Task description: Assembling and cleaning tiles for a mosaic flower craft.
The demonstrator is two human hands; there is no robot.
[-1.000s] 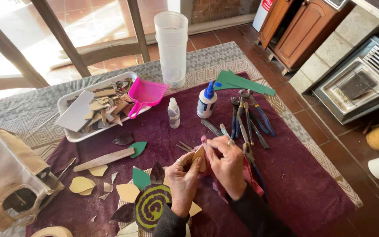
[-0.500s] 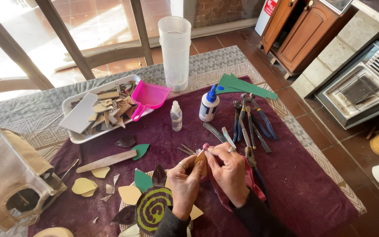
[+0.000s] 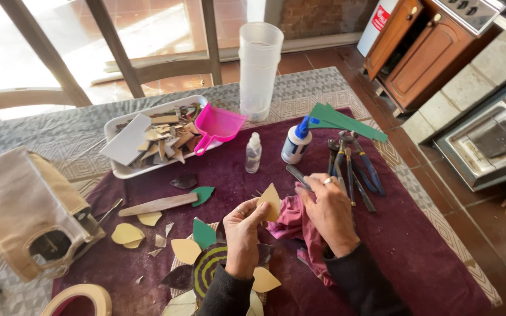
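Observation:
My left hand (image 3: 242, 231) pinches a yellow leaf-shaped tile piece (image 3: 271, 201) upright by its lower edge. My right hand (image 3: 327, 213) sits just to its right, clutching a pink cloth (image 3: 291, 221) that touches the piece. Below my wrists lies a flower mosaic (image 3: 207, 264) with a striped green-and-purple centre and yellow, green and dark petals. Both hands hover over a maroon mat (image 3: 417, 246).
A white tray (image 3: 125, 169) of tile shards holds a pink scoop (image 3: 218, 126). A small clear bottle (image 3: 253, 153), glue bottle (image 3: 296, 141), several pliers (image 3: 349, 167), green pieces (image 3: 338, 120), stacked plastic cups (image 3: 258, 70), a beige bag (image 3: 27, 210) and tape roll (image 3: 80, 298) surround me.
The yellow piece now stands raised and plainly visible between my left fingers; my right hand with the cloth has shifted slightly to its right.

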